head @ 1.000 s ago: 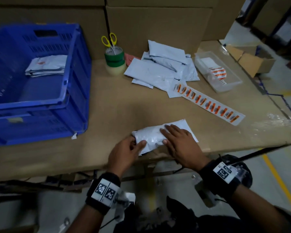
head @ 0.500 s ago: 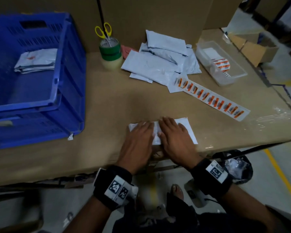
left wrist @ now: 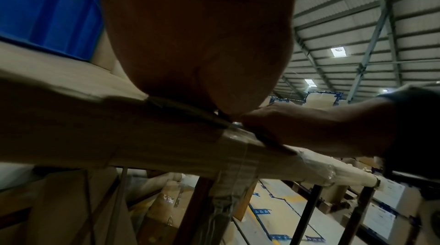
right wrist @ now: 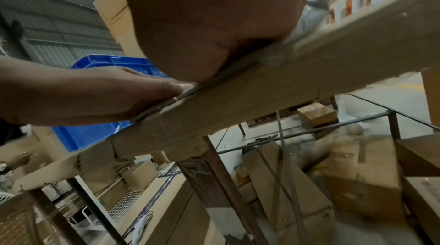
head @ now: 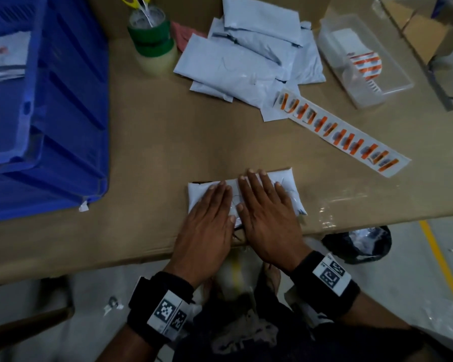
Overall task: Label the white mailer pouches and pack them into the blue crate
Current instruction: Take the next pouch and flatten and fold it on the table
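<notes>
A white mailer pouch (head: pixel 285 182) lies near the front edge of the cardboard-covered table (head: pixel 168 142). Both my hands press flat on it, side by side with fingers straight: left hand (head: pixel 207 218) on its left half, right hand (head: pixel 267 210) on its right half. A pile of white pouches (head: pixel 246 61) sits at the back centre. A strip of orange labels (head: pixel 343 131) runs diagonally to the right of the pile. The blue crate (head: pixel 45 113) stands at the left with pouches (head: pixel 3 58) inside. The wrist views show only the palms from below the table edge.
A stack of tape rolls (head: pixel 152 40) with yellow-handled scissors (head: pixel 139 3) stands behind, left of the pile. A clear plastic tray (head: pixel 364 61) with more labels sits at the back right. Cardboard boxes wall the back. A black bag (head: pixel 358 244) hangs below the table edge.
My left hand went from gripping the pouch's left end to lying flat on it beside the right hand. Both hands now press the pouch down. The head view has tilted downward.
</notes>
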Available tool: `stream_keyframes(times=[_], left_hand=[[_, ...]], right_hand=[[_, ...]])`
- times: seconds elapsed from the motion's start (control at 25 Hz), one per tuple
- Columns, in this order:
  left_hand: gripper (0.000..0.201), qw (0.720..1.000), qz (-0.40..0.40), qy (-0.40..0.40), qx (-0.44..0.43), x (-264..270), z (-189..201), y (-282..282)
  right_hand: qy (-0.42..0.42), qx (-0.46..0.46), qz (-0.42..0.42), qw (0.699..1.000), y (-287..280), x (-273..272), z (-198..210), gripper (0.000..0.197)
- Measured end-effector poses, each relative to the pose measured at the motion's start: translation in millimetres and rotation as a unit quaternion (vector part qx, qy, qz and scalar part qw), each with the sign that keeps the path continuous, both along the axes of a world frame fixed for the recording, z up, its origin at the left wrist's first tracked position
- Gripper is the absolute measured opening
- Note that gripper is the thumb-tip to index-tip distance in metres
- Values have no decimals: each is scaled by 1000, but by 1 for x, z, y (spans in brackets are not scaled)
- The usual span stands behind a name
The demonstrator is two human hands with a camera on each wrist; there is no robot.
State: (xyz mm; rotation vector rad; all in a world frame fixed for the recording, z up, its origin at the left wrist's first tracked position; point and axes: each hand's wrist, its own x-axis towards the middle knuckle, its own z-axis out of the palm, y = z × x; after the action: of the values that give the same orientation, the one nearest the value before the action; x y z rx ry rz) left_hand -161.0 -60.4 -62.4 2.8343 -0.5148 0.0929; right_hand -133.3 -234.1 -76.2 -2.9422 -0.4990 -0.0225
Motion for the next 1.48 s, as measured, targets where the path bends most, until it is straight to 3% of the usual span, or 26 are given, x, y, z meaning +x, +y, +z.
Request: stream_keyframes(times=[0.16,0.28,0.48,0.6,0.72,0.88,1.04,1.16,1.36,1.48], left_hand=[[60,999,8,47,-10,1,-1,2],[73,993,17,116,11,3,3,12],[83,980,66,188,-14,-6,15,29],[69,987,70,131,-62,2,27,31],[55,995,-39,85,-22,28,25,24],[70,981,-46,187,-22,37,12,31],[90,984,-42,175,20,26,10,51],[97,984,-37,170,38,25,6,55],[102,979,-32,194,45,24,9,54],[101,981,-24,188,46,24,7,56]], right_hand=[[-2,28,9,1000,-8,0,1,60],[38,43,-2,998,-18,2,7,73],[69,-11,-63,996,-52,1,17,72],[16,-16,-47,999,-46,3,29,64],[12,14,37,999,-15,2,27,59],[44,4,25,999,-28,7,13,68],[89,-40,14,995,-55,9,21,85],[54,-52,-14,997,-44,6,31,73],[42,-3,82,996,3,-7,20,60],[62,-15,3,998,-33,-9,13,69]])
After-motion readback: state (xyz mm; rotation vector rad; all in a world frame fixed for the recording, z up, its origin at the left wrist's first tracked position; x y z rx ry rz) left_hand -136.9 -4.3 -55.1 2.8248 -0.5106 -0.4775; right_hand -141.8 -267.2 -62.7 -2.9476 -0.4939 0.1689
